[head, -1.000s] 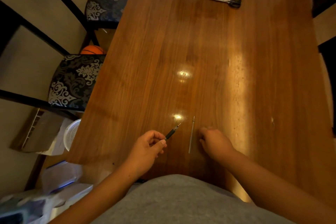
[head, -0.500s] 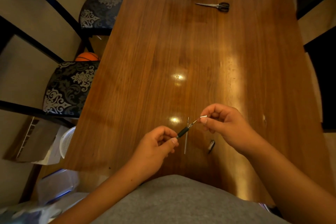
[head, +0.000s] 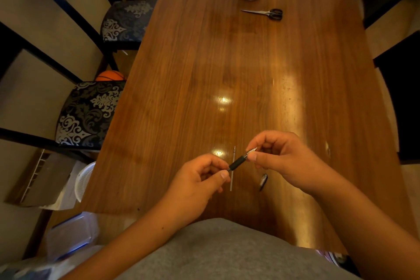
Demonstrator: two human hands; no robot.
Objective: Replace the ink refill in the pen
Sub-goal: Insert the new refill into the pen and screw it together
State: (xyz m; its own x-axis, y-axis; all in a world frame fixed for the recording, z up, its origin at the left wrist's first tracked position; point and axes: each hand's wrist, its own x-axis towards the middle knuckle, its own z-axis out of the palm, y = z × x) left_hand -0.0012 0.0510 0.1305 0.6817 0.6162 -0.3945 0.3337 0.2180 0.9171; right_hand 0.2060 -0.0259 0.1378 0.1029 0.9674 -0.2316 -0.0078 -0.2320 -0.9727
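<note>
Two hands up over the lower centre of the frame, both pinched shut on the pen [head: 239, 161]; left hand [head: 200, 185] clamped on its lower end, right hand [head: 283, 161] nipped round the silvery tip end. Held slanting above the table [head: 227, 63], clear of the wood. Judged about midway: pen looked partly taken apart, with a small dark piece [head: 263, 182] lying loose just below the right hand, possibly a cap or clip, hard to say. Thin pale refill [head: 232, 171] flat on the table right beneath the pen, not yet picked up. Could not tell whether that one was old or new, nor whether anything sat inside the barrel. Left to do: seat a refill, close the pen up. Barrel's middle dark, matte, rubbery-looking; tip narrow and metallic. Refill straight, needle-thin, fine point toward the top. Table glossy brown with long grain and bright glare spots
</note>
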